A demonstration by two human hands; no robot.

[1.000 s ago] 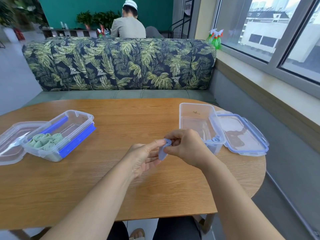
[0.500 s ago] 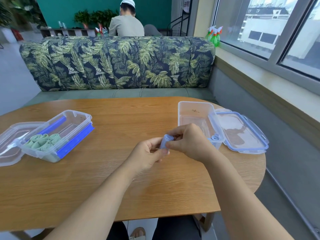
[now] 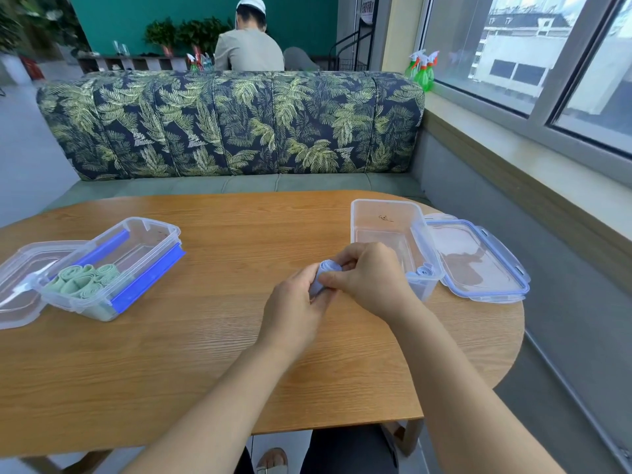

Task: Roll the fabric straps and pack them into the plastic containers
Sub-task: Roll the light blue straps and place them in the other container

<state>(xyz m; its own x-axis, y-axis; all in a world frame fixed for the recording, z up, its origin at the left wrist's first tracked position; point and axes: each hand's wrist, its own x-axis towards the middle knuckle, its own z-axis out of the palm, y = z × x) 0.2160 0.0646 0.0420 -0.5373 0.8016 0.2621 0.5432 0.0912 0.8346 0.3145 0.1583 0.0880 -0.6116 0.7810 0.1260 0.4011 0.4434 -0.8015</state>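
Above the middle of the wooden table [image 3: 212, 336], my left hand [image 3: 294, 306] and my right hand [image 3: 369, 278] together pinch a light blue fabric strap [image 3: 325, 273] that is partly rolled; most of it is hidden by my fingers. Just right of my hands stands a clear plastic container [image 3: 383, 217] with one rolled blue strap [image 3: 424, 270] in its near corner. At the left stands a second clear container [image 3: 150, 230] with blue clips, holding several rolled green straps [image 3: 85, 280].
A clear lid with blue rim [image 3: 478, 265] lies right of the right container, near the table's edge. Another clear lid [image 3: 20, 278] lies at the far left. A leaf-patterned sofa [image 3: 232, 124] backs the table; a person sits behind it. A window sill runs along the right.
The strap roll has grown tighter between my fingers and my hands have closed in around it. The containers have not moved.
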